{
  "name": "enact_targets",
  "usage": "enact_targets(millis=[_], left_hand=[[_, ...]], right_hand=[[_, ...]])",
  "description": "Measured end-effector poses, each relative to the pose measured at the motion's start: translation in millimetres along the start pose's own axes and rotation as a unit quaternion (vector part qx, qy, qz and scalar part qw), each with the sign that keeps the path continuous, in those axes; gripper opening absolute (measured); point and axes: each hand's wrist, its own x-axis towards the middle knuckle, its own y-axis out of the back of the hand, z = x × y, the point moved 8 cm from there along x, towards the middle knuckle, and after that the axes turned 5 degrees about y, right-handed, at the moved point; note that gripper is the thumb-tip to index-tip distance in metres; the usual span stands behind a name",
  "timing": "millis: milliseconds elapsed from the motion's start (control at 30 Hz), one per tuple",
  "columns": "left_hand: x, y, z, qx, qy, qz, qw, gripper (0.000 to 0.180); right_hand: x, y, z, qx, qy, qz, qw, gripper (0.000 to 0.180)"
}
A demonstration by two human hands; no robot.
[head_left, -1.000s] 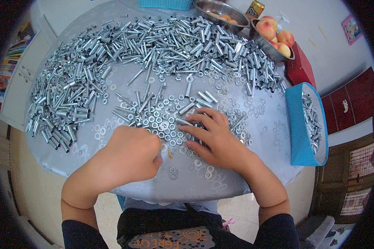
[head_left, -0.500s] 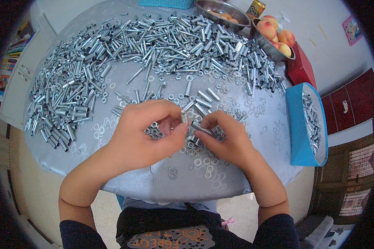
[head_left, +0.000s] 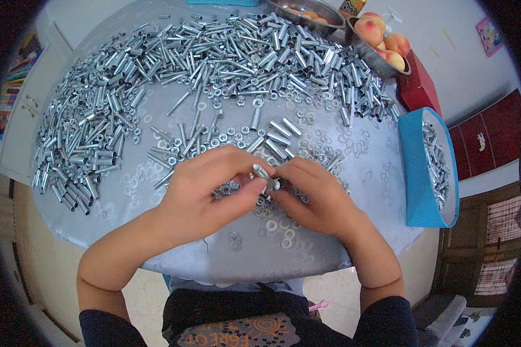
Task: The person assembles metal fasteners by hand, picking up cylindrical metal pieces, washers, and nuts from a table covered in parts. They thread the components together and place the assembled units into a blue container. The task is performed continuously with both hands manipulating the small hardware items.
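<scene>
My left hand (head_left: 211, 182) pinches a silvery bolt (head_left: 261, 171) between thumb and forefinger, its upper end tilted away from me. Against its lower end, the closed fingers of my right hand (head_left: 312, 194) grip a short metal sleeve (head_left: 275, 184), mostly hidden by the fingertips. The two pieces meet over the middle of the table; whether one is inside the other I cannot tell. Below and around the hands lie loose washers (head_left: 286, 234) and nuts (head_left: 223, 189). Just beyond them several sleeves (head_left: 279, 137) lie side by side.
A broad heap of metal sleeves, bolts and nuts (head_left: 214, 55) curves across the table's far and left sides. At the right edge stands a blue bin (head_left: 414, 168) with metal parts inside. Bowls of peaches (head_left: 382, 40) and eggs (head_left: 309, 14) and a red box (head_left: 419, 87) sit far right.
My hands have come together, bringing the bolt and the sleeve into contact. The bolt, upright before, now leans. The right hand has shifted slightly left.
</scene>
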Motion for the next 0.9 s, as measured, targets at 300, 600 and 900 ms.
enact_targets(millis=[300, 600, 900], left_hand=[[-3, -1, -17, -0.112, 0.035, 0.02, 0.993, 0.014], [0, -6, -1, 0.071, -0.036, -0.008, 0.997, 0.016], [-2, -5, -3, 0.076, -0.041, 0.014, 0.996, 0.016]], right_hand=[[1, 3, -9, -0.066, 0.03, -0.003, 0.997, 0.02], [-2, 12, -5, -0.076, 0.005, 0.011, 0.997, 0.022], [-3, 10, -4, -0.062, 0.018, 0.023, 0.998, 0.022]])
